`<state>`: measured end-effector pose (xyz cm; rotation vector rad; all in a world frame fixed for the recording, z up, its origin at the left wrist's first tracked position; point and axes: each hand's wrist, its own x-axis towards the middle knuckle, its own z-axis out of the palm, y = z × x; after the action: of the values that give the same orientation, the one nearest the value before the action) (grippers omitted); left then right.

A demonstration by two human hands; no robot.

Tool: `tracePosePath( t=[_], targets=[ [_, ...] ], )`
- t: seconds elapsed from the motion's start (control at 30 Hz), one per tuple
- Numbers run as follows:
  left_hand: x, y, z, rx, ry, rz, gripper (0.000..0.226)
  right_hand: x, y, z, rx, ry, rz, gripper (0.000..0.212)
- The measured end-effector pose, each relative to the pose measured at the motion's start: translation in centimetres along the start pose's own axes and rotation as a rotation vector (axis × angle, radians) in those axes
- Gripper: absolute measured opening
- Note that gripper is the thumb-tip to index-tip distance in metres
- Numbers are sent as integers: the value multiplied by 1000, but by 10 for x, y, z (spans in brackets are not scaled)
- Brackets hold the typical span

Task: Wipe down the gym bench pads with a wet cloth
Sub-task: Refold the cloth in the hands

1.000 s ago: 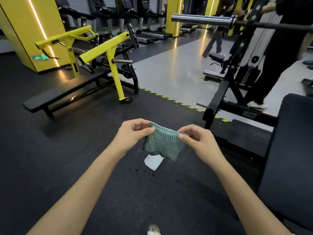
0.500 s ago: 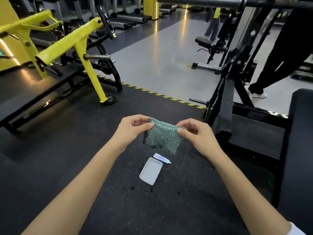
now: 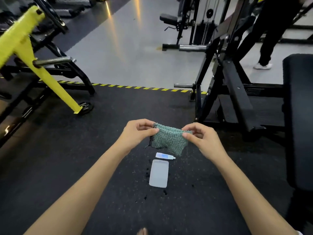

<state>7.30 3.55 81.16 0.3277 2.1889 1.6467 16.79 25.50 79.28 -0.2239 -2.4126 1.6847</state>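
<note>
Dim indoor light; overhead lamps streak glare down the glossy grey floor (image 3: 118, 48). The yellow frame (image 3: 20, 41) at left is motion-blurred, and wide-angle distortion bends the edges.

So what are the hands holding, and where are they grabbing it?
Both hold the green cloth: the left hand pinches its upper left corner, the right hand pinches its upper right corner.
</note>
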Motion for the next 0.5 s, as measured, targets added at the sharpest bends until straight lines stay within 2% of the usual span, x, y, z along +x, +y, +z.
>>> tracePosePath(
  t=[0.23,0.5],
  targets=[
    [47,-80,11,16,-69,-87,12,12,74,32,-8,37,134,14],
    [91,-274,64,-44,-97,-127,13,9,261,96,-35,20,217,11]
  ],
)
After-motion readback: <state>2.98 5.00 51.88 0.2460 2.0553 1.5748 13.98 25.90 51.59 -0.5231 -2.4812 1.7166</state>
